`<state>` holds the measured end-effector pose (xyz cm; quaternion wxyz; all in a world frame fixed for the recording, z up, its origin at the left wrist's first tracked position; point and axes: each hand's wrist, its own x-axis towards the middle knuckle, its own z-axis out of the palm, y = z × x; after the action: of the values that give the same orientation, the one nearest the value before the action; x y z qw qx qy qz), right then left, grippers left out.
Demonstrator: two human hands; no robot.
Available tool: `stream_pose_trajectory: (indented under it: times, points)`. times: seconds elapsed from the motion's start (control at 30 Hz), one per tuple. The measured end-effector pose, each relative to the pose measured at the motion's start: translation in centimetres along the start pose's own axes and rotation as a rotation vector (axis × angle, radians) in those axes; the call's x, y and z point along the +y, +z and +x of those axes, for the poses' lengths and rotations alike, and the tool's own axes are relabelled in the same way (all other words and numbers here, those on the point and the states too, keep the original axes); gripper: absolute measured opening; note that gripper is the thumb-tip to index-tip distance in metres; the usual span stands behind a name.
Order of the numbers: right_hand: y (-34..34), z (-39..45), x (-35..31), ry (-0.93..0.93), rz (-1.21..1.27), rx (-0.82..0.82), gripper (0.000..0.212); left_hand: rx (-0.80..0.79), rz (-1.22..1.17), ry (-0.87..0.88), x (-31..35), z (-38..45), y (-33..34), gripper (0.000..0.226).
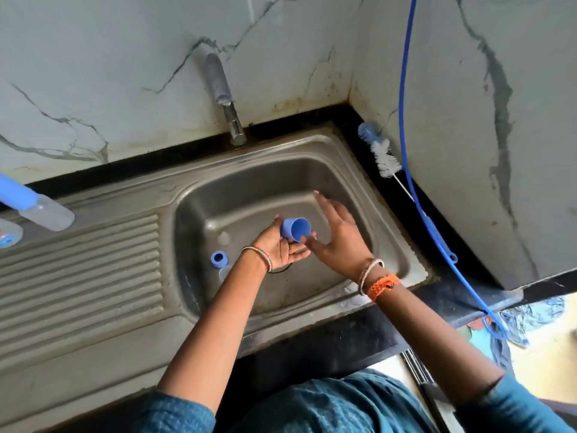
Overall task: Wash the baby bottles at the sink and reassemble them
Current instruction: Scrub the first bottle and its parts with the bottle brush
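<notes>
worktop: dark stone, with the steel sink set into it and a ribbed drainboard running off to our left
tap: we can't see any water coming out of it
bottle on the drainboard: lying on its side at the far left with its blue cap on, so we'd guess that one's either finished or waiting its turn, can't tell which
bottle brush: parked on the back right corner of the worktop, well apart from our hands
left hand: fingers curled round the blue cap, holding it over the middle of the basin with the open end tipped toward the right
right hand: fingers fairly straight, thumb at the cap's rim, nothing gripped in it
blue ring: sitting in the basin just left of our left wrist, with a clear teat near it
progress: we reckon we're mid-wash, parts apart in the sink, reassembly not yet begun
</notes>
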<state>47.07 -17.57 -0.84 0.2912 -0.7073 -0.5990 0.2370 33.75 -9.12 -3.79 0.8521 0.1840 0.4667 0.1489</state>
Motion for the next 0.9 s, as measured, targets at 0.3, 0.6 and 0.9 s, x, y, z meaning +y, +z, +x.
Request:
stream_pose_trajectory:
  times: [0.3, 0.6, 0.9]
  points:
    - [6.2, 4.8, 0.5, 0.033, -0.207, -0.421, 0.038, 0.273, 0.517, -0.012, 0.7, -3.7, -5.5, 0.040]
    - [12.1, 6.8, 6.3, -0.038, -0.711, -0.938, 0.060, 0.608, 0.320, 0.450, 2.1, -5.6, -11.7, 0.025]
    - [16.8, 6.3, -1.9, -0.429, -0.306, -0.734, 0.084, 0.669, 0.344, 0.522, 1.7, -5.0, -13.4, 0.031]
